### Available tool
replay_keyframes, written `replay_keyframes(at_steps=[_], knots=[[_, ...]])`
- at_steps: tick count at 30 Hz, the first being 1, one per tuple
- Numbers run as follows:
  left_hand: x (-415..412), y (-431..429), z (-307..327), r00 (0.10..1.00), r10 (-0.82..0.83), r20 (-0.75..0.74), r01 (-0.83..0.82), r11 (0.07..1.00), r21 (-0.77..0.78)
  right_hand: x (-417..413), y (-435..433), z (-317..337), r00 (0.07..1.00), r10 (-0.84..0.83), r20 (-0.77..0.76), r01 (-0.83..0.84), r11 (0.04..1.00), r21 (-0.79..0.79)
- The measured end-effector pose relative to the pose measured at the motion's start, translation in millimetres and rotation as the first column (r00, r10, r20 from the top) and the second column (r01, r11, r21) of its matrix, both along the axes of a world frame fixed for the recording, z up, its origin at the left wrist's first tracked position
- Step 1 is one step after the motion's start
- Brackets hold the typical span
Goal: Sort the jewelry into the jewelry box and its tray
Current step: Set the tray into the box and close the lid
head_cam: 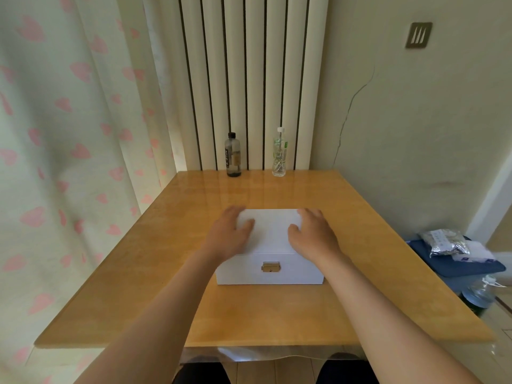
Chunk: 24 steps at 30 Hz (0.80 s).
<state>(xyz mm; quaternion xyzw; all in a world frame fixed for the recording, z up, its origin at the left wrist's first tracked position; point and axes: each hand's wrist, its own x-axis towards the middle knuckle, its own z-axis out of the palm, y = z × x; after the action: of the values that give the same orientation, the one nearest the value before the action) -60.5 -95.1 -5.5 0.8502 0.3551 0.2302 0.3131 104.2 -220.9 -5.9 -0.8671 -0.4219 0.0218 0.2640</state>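
Jewelry box [270, 234] on table [277, 314]

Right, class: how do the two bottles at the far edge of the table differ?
The dark bottle has a black cap and a smoky body; the clear bottle has a white cap and a see-through body with green print. The dark bottle stands left of the clear one. Both are upright.

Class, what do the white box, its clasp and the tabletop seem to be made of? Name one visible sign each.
Jewelry box: probably painted wood or leatherette, matte white, no glare. Clasp: metal, brassy gold sheen. Table: likely wood or veneer, orange-tan, glossy coat showing reflections at its far end.
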Motion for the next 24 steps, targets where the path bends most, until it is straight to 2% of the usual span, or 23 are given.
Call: replay_keyframes(at_steps=[1, 3, 5, 7, 9, 11, 24], knots=[[-4, 2, 4, 0.989, 0.062, 0.134, -0.041, 0.987, -0.152, 6, -4, 1, 0.993, -0.055, -0.104, 0.063, 0.995, 0.079], [-13, 2, 5, 0.952, 0.162, 0.26, -0.041, 0.909, -0.416, 17, -12, 1, 0.912, -0.075, -0.404, 0.157, 0.972, 0.172], [-20, 1, -3, 0.942, 0.216, 0.258, -0.037, 0.829, -0.559, 23, -17, -5, 0.743, 0.004, -0.67, 0.192, 0.957, 0.218], [-22, 3, -13, 0.937, 0.258, 0.236, -0.035, 0.742, -0.67, 23, -18, -14, 0.626, 0.06, -0.778, 0.212, 0.946, 0.243], [-23, 5, -21, 0.927, 0.305, 0.217, -0.033, 0.645, -0.763, 21, -18, -19, 0.539, 0.092, -0.837, 0.239, 0.936, 0.257], [-23, 6, -21, 0.917, 0.325, 0.231, -0.009, 0.597, -0.802, 23, -16, -19, 0.514, 0.103, -0.852, 0.25, 0.932, 0.263], [11, 45, -15, 0.916, 0.318, 0.243, 0.008, 0.592, -0.806, 59, 26, -16, 0.546, 0.068, -0.835, 0.244, 0.941, 0.236]])
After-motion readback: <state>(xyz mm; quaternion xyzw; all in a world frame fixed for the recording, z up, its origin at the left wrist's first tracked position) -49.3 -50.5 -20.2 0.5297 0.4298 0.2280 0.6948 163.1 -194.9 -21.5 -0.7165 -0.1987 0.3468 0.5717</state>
